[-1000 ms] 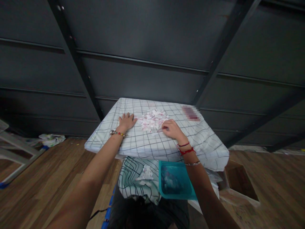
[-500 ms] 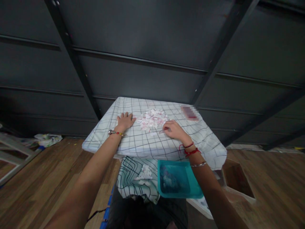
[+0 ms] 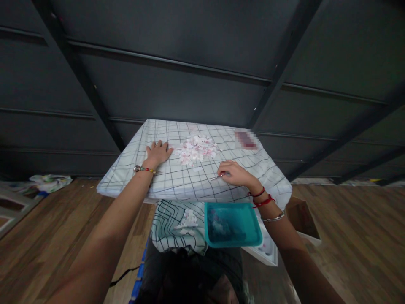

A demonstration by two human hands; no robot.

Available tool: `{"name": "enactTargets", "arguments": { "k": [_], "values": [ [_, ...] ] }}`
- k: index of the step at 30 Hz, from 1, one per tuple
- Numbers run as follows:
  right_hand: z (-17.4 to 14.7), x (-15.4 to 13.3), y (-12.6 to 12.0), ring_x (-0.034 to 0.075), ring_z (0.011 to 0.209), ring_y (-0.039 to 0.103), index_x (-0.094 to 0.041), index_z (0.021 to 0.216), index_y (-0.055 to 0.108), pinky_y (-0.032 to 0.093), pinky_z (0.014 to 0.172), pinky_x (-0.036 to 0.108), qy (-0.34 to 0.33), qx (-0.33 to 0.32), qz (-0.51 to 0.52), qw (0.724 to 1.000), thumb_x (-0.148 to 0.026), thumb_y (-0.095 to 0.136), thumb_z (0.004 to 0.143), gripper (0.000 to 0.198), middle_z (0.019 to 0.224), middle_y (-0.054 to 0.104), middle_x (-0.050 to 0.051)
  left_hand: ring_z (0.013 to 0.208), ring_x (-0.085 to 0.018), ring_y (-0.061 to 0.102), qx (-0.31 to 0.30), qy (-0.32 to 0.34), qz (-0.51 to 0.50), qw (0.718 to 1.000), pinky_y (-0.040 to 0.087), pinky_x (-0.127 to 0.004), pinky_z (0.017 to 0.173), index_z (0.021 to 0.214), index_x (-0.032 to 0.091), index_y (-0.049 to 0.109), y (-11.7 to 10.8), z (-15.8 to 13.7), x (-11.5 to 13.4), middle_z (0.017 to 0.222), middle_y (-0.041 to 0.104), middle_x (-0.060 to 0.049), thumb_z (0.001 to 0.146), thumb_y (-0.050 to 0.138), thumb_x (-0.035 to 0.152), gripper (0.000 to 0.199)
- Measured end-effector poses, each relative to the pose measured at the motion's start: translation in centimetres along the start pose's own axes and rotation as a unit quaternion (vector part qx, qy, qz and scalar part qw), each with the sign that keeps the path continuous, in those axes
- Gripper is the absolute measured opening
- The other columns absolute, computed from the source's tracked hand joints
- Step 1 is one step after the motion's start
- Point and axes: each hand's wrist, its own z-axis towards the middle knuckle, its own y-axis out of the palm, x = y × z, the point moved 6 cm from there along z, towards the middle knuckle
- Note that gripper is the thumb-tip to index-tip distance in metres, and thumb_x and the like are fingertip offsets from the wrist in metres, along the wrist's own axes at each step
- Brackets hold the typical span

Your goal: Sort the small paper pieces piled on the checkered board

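My left hand lies flat on the checked tablecloth, fingers spread, just left of a heap of small white and pinkish paper-like scraps. Nothing is in it. Right of the heap and nearer to me, my right hand is closed around a slim metal tool that looks like tweezers. Its tip points left, low over the cloth. Close to that tip, a single white scrap lies apart from the heap. Whether the tip holds anything is too small to tell.
A teal plastic tray sits at the table's front edge, with pale bits inside. Left of it, more white scraps rest on a checked cloth over my lap. A blurred-out reddish item lies back right. An open box stands on the floor.
My right hand has drawn slightly away from the heap, so the tool in it shows more plainly. The left hand stays flat on the cloth. The whole view has shifted a little.
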Motion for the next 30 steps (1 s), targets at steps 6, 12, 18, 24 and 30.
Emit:
{"name": "enactTargets", "arguments": {
  "k": [6,12,18,24,30],
  "values": [
    [-1.3,-1.0,-0.2,0.014,0.071,0.053,-0.019,0.067,0.056,0.038,0.073,0.027,0.005,-0.036,-0.011,0.999,-0.005,0.041,0.069,0.021,0.071,0.058,0.001,0.136,-0.037,0.019,0.002,0.002,0.012,1.000,0.020,-0.060,0.104,0.142,0.021,0.032,0.1,0.1,0.0,0.151,0.023,-0.010,0.088,0.013,0.058,0.067],
    [-2.7,-2.2,-0.9,0.013,0.067,0.050,-0.019,0.067,0.054,0.038,0.072,0.027,-0.024,-0.031,-0.003,0.999,-0.005,0.042,0.073,0.019,0.068,0.056,0.001,0.135,-0.037,0.022,0.010,0.013,0.015,1.000,0.022,-0.062,0.103,0.141,0.021,0.035,-0.1,0.0,0.1,0.150,0.026,-0.012,0.088,0.013,0.057,0.067],
    [-3.8,-2.2,-1.3,0.014,0.069,0.051,-0.017,0.071,0.056,0.039,0.071,0.027,-0.014,-0.025,-0.012,1.000,-0.006,0.044,0.075,0.017,0.070,0.056,0.002,0.135,-0.037,0.022,0.010,0.014,0.008,1.000,0.022,-0.062,0.102,0.141,0.020,0.034,-0.1,0.0,0.0,0.151,0.024,-0.013,0.088,0.013,0.057,0.068],
    [-1.4,-0.7,-2.3,0.016,0.079,0.055,-0.016,0.081,0.062,0.041,0.077,0.027,0.044,0.050,-0.011,0.998,-0.006,0.046,0.074,0.021,0.081,0.062,0.004,0.135,-0.037,0.021,0.008,0.010,0.010,1.000,0.021,-0.061,0.103,0.141,0.021,0.033,0.0,0.1,0.0,0.151,0.024,-0.012,0.088,0.012,0.057,0.068],
    [3.4,1.0,-1.1,0.017,0.088,0.056,-0.014,0.093,0.063,0.042,0.083,0.028,0.059,0.096,-0.012,0.994,-0.008,0.046,0.081,0.021,0.091,0.063,0.007,0.136,-0.036,0.020,-0.005,0.007,0.013,1.000,0.021,-0.060,0.104,0.142,0.020,0.032,0.1,0.1,0.0,0.151,0.023,-0.012,0.088,0.014,0.056,0.067]
  ]
}}
